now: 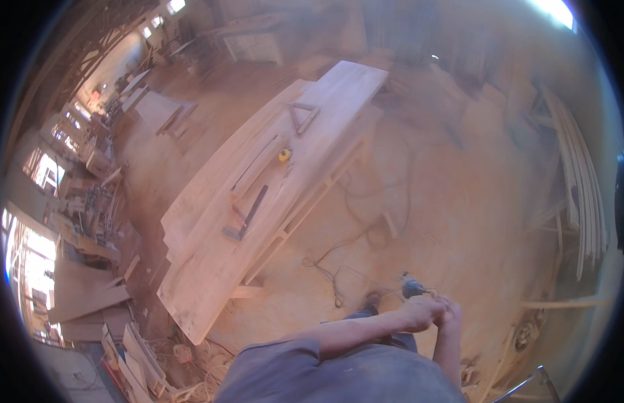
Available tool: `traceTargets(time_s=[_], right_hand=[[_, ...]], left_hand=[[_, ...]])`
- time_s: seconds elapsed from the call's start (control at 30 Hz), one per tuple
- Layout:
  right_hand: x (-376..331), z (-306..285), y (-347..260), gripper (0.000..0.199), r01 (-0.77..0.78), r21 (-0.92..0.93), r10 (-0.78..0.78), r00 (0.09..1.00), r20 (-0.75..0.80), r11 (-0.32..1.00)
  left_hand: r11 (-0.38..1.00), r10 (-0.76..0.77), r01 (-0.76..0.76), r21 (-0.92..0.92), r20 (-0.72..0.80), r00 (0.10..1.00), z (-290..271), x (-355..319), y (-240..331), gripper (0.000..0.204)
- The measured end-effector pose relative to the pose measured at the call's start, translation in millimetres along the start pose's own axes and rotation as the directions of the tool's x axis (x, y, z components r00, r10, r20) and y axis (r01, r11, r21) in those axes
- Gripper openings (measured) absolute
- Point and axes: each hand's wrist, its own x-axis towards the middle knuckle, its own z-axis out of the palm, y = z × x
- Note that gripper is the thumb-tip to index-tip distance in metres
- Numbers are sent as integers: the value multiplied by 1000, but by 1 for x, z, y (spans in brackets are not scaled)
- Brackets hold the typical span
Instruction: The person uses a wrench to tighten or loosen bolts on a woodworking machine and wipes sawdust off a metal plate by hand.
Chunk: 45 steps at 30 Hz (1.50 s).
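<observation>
- Beside the wooden slab (308, 151), my left hand (419, 313) and right hand (449, 310) meet at a power tool (412, 288), likely for steadiness.
- Finger closure: cannot tell.

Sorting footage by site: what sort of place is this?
Most likely a woodworking shop: a large wooden panel on a support frame, an L-shaped square and yellow tape measure on it, and long boards stacked at right.

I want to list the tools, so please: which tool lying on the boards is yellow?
The small round tool, between the triangle and the dark L-shaped square; neither of those is yellow.
</observation>
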Motion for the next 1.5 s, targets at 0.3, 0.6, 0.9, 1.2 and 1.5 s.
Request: traceTargets(time_s=[0.3, 0.6, 0.9, 1.2, 1.5], right_hand=[[123, 114, -30, 42, -130, -668, -162, 920, -356, 733], [245, 133, -113, 23, -324, -863, -218, 877, -427, 387], [305, 169, -224, 19, -284, -958, -394, 876, -277, 42], [358, 146, -296, 16, -221, -965, -376, 890, -258, 140], [344, 190, -261, 22, 173, 259, 247, 924, 293, -950]], left_hand=[[906, -420, 401, -132, -392, 819, -30, -60, -95, 40], [121, -823, 919, -376, -556, -119, 211, -269, -49, 36], [-226, -799, 234, -946, 42, -600, 433, -89, 110, 55], [-37, -871, 165, -986, -49, -488, 418, -22, 137, 43], [-72, -769, -27, -997, 73, -635, 334, -93, 141, 56]])
